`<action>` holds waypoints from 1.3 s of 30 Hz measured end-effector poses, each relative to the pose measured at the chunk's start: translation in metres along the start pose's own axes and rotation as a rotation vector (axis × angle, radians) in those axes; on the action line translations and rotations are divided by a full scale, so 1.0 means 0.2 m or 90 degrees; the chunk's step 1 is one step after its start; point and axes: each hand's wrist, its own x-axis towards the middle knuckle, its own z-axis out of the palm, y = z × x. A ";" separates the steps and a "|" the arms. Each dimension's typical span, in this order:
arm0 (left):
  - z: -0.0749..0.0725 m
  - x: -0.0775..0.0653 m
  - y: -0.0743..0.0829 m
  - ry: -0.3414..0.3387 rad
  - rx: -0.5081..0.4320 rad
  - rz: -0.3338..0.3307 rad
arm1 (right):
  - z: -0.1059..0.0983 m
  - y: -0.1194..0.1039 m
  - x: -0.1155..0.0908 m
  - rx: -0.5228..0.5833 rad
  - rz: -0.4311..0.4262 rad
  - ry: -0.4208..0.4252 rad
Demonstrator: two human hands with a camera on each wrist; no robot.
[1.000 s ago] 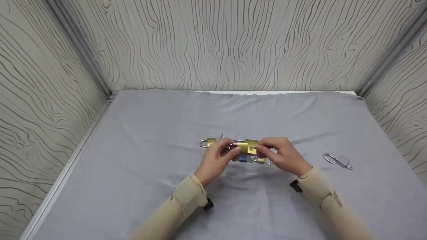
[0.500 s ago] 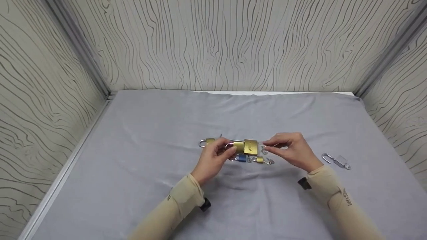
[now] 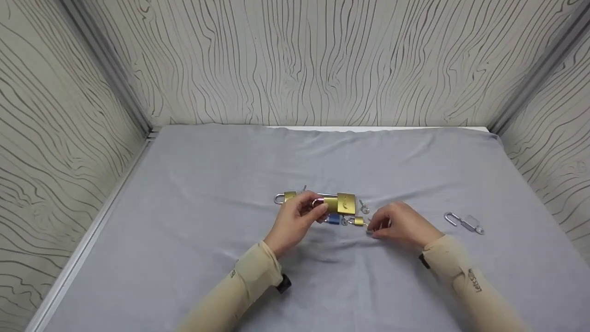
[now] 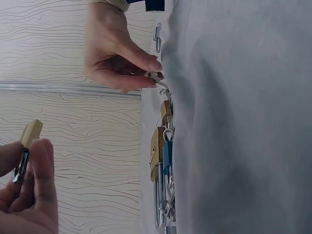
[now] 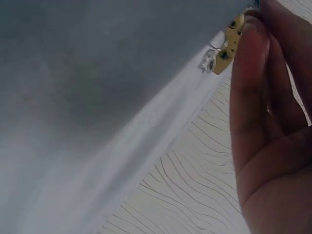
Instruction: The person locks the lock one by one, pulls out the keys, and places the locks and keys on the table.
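Note:
My left hand (image 3: 295,226) pinches a brass padlock (image 3: 330,204) between thumb and fingers, raised over the cloth; the left wrist view shows its body (image 4: 32,132) sticking out past the fingertips. Behind it lies a larger brass padlock (image 3: 346,204), with loose keys (image 3: 364,208) beside its right side. My right hand (image 3: 401,225) pinches small silvery keys (image 4: 155,76) low by the cloth, just right of a small brass padlock (image 3: 357,221). Left of that one is a blue padlock (image 3: 333,219), partly covered by my left hand.
A further brass padlock (image 3: 289,197) lies at the left, partly behind my left hand. Off to the right sits a clear padlock (image 3: 472,223) with its shackle lifted. Grey cloth (image 3: 221,161) covers the table, and patterned walls (image 3: 295,64) stand around it.
My right hand has let go of the keys beside the large padlock and come down nearer to me, to the small padlock's keys. My left hand has stayed almost still with its padlock.

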 end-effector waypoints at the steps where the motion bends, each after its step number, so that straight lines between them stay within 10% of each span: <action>1: 0.00 0.00 0.00 0.000 -0.002 -0.002 | 0.00 0.00 0.00 -0.004 0.008 -0.002; 15: 0.02 0.00 -0.02 -0.006 -0.008 -0.005 | 0.00 0.01 -0.04 -0.043 -0.012 0.002; 26: 0.07 0.00 -0.05 -0.037 -0.023 -0.001 | 0.03 -0.19 0.01 -0.083 -0.233 0.270; 39: 0.15 -0.01 -0.06 -0.072 -0.021 0.004 | 0.09 -0.35 0.04 -0.261 -0.351 0.361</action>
